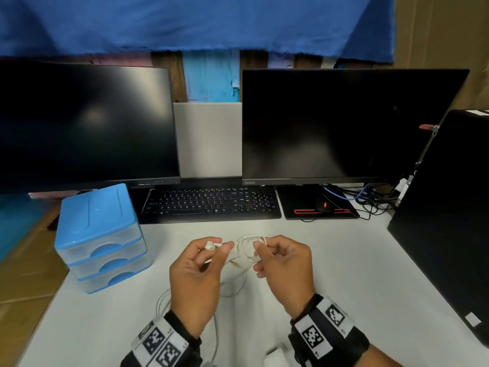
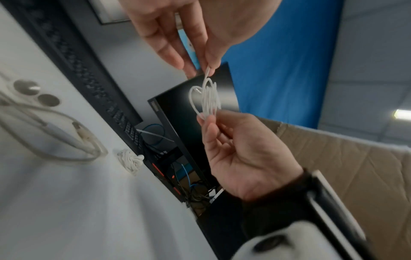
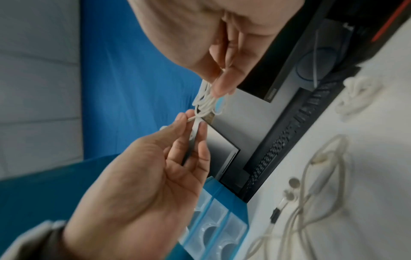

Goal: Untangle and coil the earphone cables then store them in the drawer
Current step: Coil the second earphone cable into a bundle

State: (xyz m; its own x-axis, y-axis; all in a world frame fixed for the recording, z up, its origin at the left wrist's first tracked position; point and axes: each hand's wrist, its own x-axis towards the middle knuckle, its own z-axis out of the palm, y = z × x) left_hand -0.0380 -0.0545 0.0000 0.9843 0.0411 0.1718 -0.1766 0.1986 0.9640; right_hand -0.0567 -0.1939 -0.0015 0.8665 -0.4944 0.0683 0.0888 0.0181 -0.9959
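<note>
A white earphone cable coil [image 1: 248,249] hangs in the air between my hands over the desk. My right hand [image 1: 258,254] pinches the coil's loops [image 3: 208,102] between thumb and fingers. My left hand [image 1: 221,247] pinches the cable's loose end, with an earbud [image 1: 211,245] at its fingertips just left of the coil [image 2: 205,98]. A second, loose earphone cable [image 3: 311,193] lies spread on the desk beneath my hands. A small wound bundle [image 2: 130,160] sits near the keyboard. The blue three-drawer unit [image 1: 100,242] stands at the left, its drawers shut.
A black keyboard [image 1: 211,203] and two dark monitors [image 1: 344,125] stand behind my hands. A mouse on its pad [image 1: 321,205] and tangled wires are at the back right. A black computer case [image 1: 449,221] borders the desk's right side. The white desk [image 1: 344,260] surrounds my hands.
</note>
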